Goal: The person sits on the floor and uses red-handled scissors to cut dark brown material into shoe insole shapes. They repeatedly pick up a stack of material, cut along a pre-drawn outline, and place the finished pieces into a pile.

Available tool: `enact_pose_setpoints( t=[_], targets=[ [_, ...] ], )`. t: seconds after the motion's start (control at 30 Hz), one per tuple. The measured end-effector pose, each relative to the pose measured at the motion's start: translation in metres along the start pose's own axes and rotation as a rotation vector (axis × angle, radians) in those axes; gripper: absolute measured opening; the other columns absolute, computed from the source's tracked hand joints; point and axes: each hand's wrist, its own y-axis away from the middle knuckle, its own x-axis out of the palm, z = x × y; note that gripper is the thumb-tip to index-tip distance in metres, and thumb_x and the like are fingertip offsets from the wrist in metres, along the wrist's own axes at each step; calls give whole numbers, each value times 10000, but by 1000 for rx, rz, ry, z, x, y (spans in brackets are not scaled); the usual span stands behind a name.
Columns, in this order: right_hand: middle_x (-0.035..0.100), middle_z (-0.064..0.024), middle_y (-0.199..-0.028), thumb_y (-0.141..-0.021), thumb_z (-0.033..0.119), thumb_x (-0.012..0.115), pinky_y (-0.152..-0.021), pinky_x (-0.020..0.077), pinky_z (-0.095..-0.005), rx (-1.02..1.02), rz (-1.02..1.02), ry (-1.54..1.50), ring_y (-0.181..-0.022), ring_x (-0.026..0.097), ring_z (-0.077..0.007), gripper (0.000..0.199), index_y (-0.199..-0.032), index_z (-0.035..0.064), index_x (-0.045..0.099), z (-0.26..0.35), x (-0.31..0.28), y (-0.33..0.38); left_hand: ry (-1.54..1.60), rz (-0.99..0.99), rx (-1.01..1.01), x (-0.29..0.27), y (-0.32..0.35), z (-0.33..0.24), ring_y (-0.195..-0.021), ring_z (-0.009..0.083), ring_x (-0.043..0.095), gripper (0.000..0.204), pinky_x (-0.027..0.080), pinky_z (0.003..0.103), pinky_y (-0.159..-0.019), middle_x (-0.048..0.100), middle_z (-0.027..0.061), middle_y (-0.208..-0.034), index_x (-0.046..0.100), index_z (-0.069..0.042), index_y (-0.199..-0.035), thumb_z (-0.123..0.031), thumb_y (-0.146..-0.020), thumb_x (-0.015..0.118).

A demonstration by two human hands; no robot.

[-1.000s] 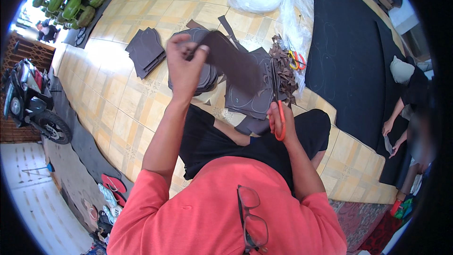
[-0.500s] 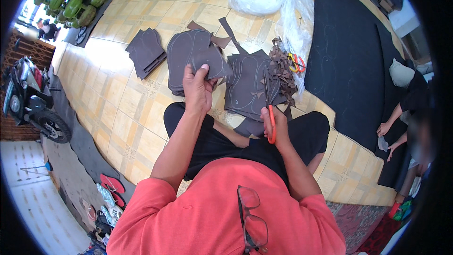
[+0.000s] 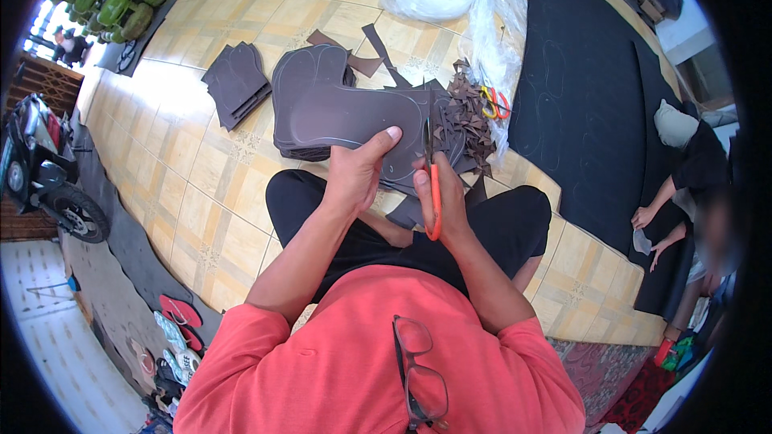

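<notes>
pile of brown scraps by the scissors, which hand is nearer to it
Right. The right hand, holding the orange scissors, sits just below the scrap pile; the left hand grips the dark sheet farther left.

left hand (image 3: 354, 173) drawn back from the pile, now gripping the near edge of a dark brown sheet (image 3: 338, 108), right hand (image 3: 442, 197) raised beside it, orange-handled scissors (image 3: 432, 185) brought blades-up against that edge
</notes>
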Motion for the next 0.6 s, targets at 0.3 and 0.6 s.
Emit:
enact_pose_setpoints(
  t=[0.3, 0.6],
  targets=[
    [564, -178, -775, -941, 227, 542, -665, 458, -399, -12, 20, -37, -711, 584, -337, 241, -967, -12, 517, 1, -4, -2, -58, 18, 1, -2, 5, 3, -1009, 177, 600, 356, 486, 319, -897, 594, 83, -1078, 538, 7, -1151, 66, -820, 655],
    [511, -40, -621, -985, 397, 439, -475, 398, -280, 96, 223, -44, -490, 494, -124, 394, -897, 29, 548, -2, -23, 6, -334, 72, -18, -27, -12, -18, -1035, 208, 621, 453, 511, 349, -914, 619, 95, -1111, 536, 7, -1204, 36, -781, 695]
  ],
)
